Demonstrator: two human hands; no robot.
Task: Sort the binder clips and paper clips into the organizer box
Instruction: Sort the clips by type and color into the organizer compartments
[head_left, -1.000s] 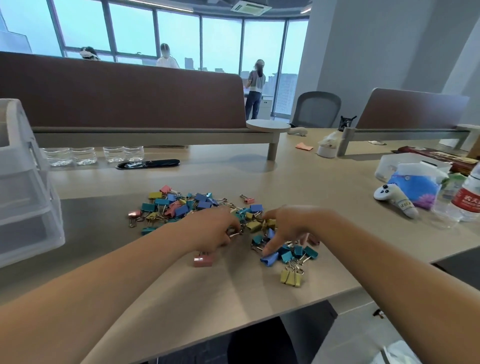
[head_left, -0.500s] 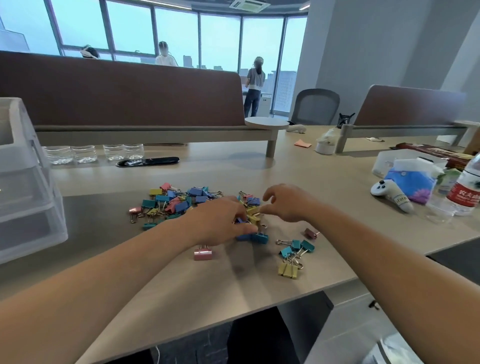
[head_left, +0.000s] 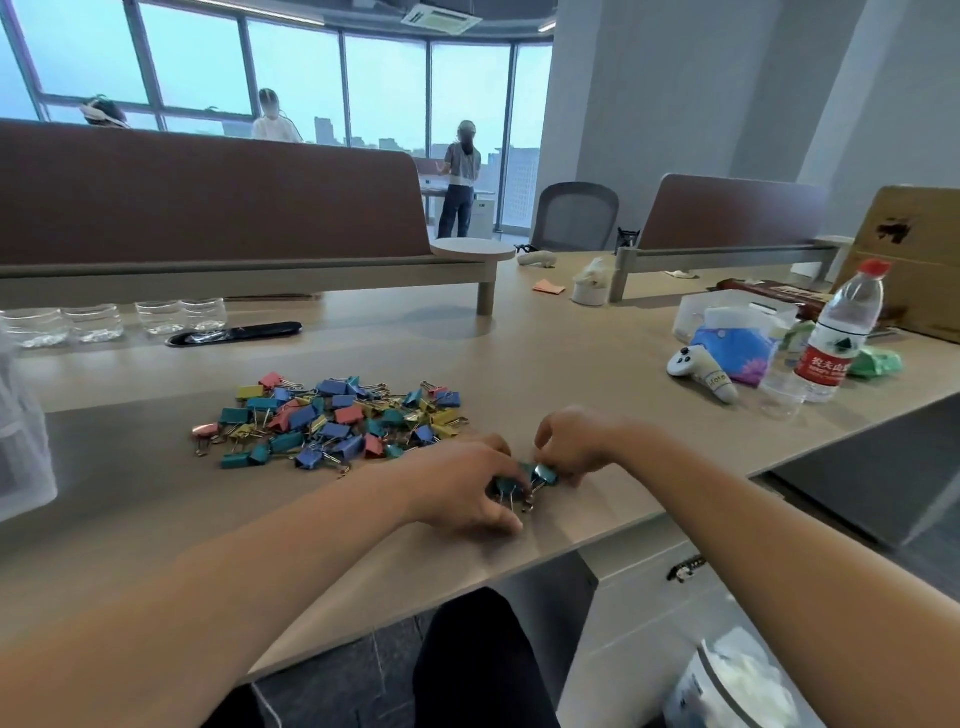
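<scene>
We see the left hand (head_left: 467, 491) and right hand (head_left: 579, 441), each grip clamped on teal binder clips (head_left: 543, 474) (a small cluster) on the desk (head_left: 571, 364), near the pile (head_left: 332, 423).

matt wood-look desk (head_left: 571, 374), glossy metal binder clips (head_left: 332, 421)

Multicoloured binder clips (head_left: 332, 423) heaped on desk (head_left: 571, 364), teal clips (head_left: 511, 484) apart nearer front edge

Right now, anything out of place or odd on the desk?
Nothing spilled or damaged. The binder clips lie in one mixed-colour heap on the desk. The only stragglers are a few teal clips apart from the heap, close to the front edge, held between the left hand and right hand.
</scene>
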